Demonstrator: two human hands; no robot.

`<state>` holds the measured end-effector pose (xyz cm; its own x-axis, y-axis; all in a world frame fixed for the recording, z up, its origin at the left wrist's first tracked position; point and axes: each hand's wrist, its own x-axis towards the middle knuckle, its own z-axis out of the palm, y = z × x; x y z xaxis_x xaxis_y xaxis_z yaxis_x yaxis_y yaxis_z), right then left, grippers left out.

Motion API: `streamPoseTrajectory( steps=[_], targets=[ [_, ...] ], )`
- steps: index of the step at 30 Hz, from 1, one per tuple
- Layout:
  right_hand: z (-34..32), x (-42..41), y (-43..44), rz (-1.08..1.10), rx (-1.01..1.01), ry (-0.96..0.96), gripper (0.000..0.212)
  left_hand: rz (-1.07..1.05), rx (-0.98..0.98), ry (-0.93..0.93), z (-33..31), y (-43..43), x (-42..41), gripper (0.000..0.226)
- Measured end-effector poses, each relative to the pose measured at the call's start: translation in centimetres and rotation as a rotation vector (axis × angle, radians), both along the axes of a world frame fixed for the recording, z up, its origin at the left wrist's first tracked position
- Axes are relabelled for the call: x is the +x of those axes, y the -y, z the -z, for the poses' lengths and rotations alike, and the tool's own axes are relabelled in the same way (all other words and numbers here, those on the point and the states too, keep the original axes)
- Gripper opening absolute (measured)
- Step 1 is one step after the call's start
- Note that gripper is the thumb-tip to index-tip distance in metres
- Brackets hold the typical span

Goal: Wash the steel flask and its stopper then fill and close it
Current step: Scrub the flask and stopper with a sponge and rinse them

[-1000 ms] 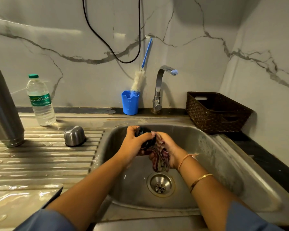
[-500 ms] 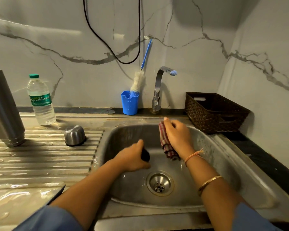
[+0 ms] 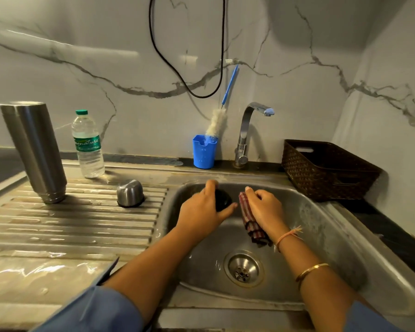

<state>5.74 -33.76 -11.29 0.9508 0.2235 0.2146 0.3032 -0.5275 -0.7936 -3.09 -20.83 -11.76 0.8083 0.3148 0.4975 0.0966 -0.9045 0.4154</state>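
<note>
The steel flask (image 3: 35, 149) stands upside down on the ribbed drainboard at the left. Its steel cup lid (image 3: 130, 192) sits mouth down nearer the sink. Over the sink basin (image 3: 321, 226), my left hand (image 3: 201, 212) grips the black stopper (image 3: 222, 200). Close to its right, my right hand (image 3: 265, 209) holds a red checked cloth (image 3: 250, 224) that hangs down from the fingers. A small gap separates the cloth and the stopper. The tap (image 3: 249, 130) stands behind the basin with no water running.
A plastic water bottle (image 3: 88, 144) stands behind the drainboard. A blue cup (image 3: 204, 152) holding a bottle brush (image 3: 217, 121) sits left of the tap. A dark woven basket (image 3: 326, 168) is on the right counter. The drain (image 3: 243, 268) lies below my hands.
My hands came apart from rubbing the stopper with the cloth. The left hand dipped, then rose again with the stopper; the right hand lifted the cloth and now holds it beside the stopper.
</note>
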Motion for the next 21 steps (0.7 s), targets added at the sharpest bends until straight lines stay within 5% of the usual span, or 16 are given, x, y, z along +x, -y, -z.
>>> streamPoseTrajectory(
  steps=[2,3,7,13,21],
  targets=[
    [0.0,0.0,-0.1,-0.024,0.033,0.023,0.042,0.088,-0.051,0.226,-0.8,0.2,0.0,0.059],
    [0.0,0.0,-0.1,-0.024,0.039,0.027,0.042,0.131,-0.056,0.185,-1.0,0.3,0.0,0.058],
    [0.2,-0.1,0.0,0.008,0.013,0.003,0.047,0.134,0.079,-0.516,0.1,-0.2,0.1,0.071],
    [0.0,-0.2,0.1,-0.011,0.03,0.009,0.047,-0.046,-0.098,-0.186,-3.3,-4.1,-3.3,0.057],
    [0.1,-0.9,-1.2,-0.029,0.051,-0.026,0.047,-0.295,-0.321,-0.397,-5.1,-14.7,-11.8,0.054]
  ],
)
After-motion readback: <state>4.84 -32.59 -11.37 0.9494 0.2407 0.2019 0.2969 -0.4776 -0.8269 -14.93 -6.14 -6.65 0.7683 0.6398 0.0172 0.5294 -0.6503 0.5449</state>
